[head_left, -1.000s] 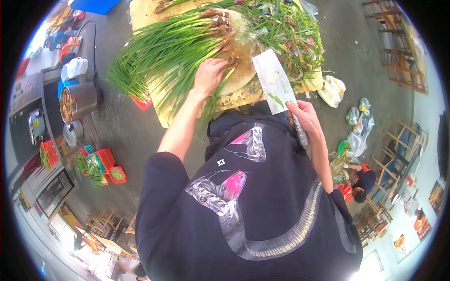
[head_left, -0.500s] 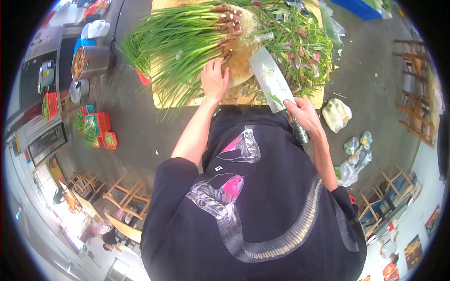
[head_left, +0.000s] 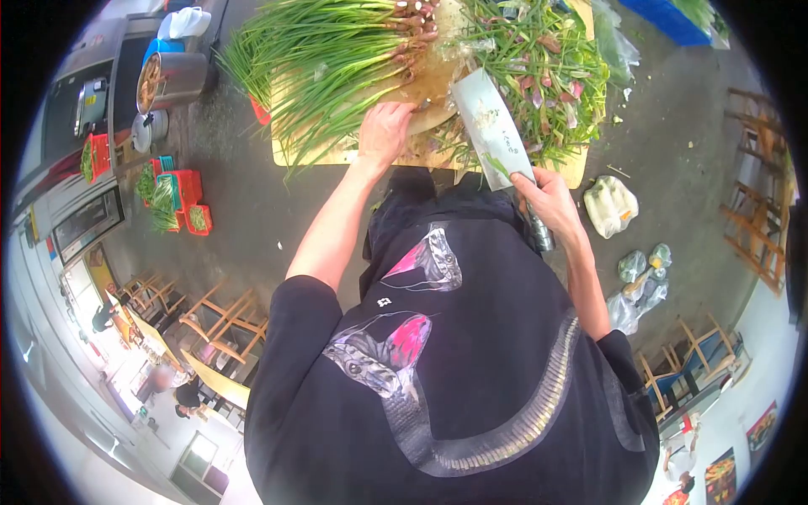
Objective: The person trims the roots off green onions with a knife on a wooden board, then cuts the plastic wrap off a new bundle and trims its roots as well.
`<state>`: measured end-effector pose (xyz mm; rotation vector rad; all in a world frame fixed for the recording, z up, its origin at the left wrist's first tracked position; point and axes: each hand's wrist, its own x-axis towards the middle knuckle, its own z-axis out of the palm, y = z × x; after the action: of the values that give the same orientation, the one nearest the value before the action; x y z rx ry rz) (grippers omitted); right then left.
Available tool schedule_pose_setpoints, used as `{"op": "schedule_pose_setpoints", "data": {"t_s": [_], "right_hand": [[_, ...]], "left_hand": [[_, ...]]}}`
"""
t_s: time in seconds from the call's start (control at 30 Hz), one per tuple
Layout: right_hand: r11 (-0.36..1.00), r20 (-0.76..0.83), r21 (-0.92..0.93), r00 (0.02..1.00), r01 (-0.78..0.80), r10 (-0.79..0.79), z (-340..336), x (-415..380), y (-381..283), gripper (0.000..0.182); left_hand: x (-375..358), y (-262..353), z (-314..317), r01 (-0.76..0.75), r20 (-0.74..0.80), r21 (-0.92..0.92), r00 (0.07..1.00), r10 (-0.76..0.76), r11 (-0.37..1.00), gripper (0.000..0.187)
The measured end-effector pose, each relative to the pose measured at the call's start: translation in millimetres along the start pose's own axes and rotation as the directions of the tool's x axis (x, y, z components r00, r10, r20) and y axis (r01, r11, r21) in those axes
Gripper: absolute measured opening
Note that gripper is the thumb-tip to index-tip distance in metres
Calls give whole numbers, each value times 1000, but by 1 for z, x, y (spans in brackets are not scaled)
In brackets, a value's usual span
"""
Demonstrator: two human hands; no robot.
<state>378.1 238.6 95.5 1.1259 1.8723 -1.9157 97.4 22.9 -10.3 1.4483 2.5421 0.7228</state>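
Observation:
In the head view, my right hand [head_left: 547, 202] is closed round the handle of a cleaver [head_left: 494, 126]. Its broad blade lies tilted over the table edge, with bits of green stuck to it. My left hand [head_left: 384, 135] rests at the near edge of the board, its fingers bent and pressed together; what they hold, if anything, is hidden. Just beyond it is a thick bunch of scallions [head_left: 345, 63], with reddish root ends pointing right onto the round cutting board [head_left: 433, 71]. Right of the board lies a heap of trimmings [head_left: 547, 80], green leaves and purplish skins.
A wooden table [head_left: 576, 168] holds all this. On the floor are red baskets of greens [head_left: 189, 189] and a large metal pot [head_left: 168, 82] at left, plastic bags [head_left: 640, 290] and a white sack [head_left: 610, 206] at right. Stacked wooden chairs [head_left: 223, 324] stand further back.
My left hand has gone from lying spread at the scallions to bent fingers at the board's near edge. The cleaver stays in my right hand. The whole view has shifted slightly.

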Motion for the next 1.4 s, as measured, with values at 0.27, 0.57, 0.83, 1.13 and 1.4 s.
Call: {"op": "schedule_pose_setpoints", "data": {"t_s": [0.27, 0.57, 0.83, 1.13, 1.4], "right_hand": [[884, -100, -445, 974, 141, -205, 31, 6, -10, 26], [596, -7, -742, 886, 306, -464, 36, 25, -39, 26], [458, 112, -837, 912, 301, -394, 36, 40, -53, 26], [431, 125, -839, 889, 331, -440, 48, 46, -54, 20], [411, 135, -851, 892, 327, -431, 47, 44, -62, 14]], "left_hand": [[1, 10, 9, -8, -203, -126, 979, -18, 992, 26], [11, 12, 18, 73, -237, -235, 963, -130, 969, 21], [8, 15, 23, 119, -197, -265, 965, -174, 957, 17], [14, 6, 13, 131, -158, -273, 971, -179, 953, 19], [16, 5, 9, 108, -154, -260, 976, -152, 960, 16]]}}
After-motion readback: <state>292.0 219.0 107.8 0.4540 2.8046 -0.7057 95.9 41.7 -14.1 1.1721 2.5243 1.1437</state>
